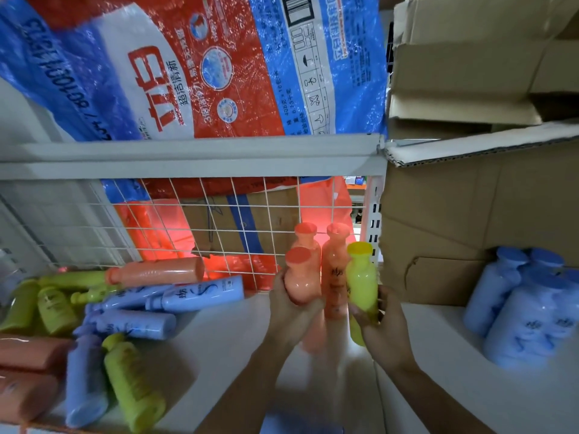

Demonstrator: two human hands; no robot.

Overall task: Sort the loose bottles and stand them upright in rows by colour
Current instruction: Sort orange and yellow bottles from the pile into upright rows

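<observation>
Your left hand (289, 303) curls around an orange bottle (301, 277), gripping its lower body and holding it upright above the shelf (219, 333), cap up. Your right hand (380, 324) wraps its fingers around a yellow bottle (362, 283), also upright, thumb toward you and fingertips on the far side. The two held bottles sit near the back edge of the shelf, right of its middle.

Between and behind them stand two more orange bottles, the rear-left orange bottle (305, 238) and the rear-right orange bottle (335, 270), both upright just in front of the wire grid (219, 220) that forms the shelf's back. The yellow bottle in your right hand is just beside the rear-right one; whether they touch cannot be told.

Toward the left edge of the shelf lies the unsorted heap (94, 324): blue, yellow-green and orange bottles on their sides, overlapping one another. One orange bottle lying flat (156, 270) rests along the back edge, with a blue bottle lying flat (200, 294) just in front of it. A yellow-green bottle (131, 380) lies near the front edge beside another blue one (84, 380).

At the right end of the shelf a group of blue bottles (526, 305) stands upright, close together, beside a cardboard box (470, 214). Above the shelf's upper rail hangs a large red, white and blue woven bag (194, 67).
</observation>
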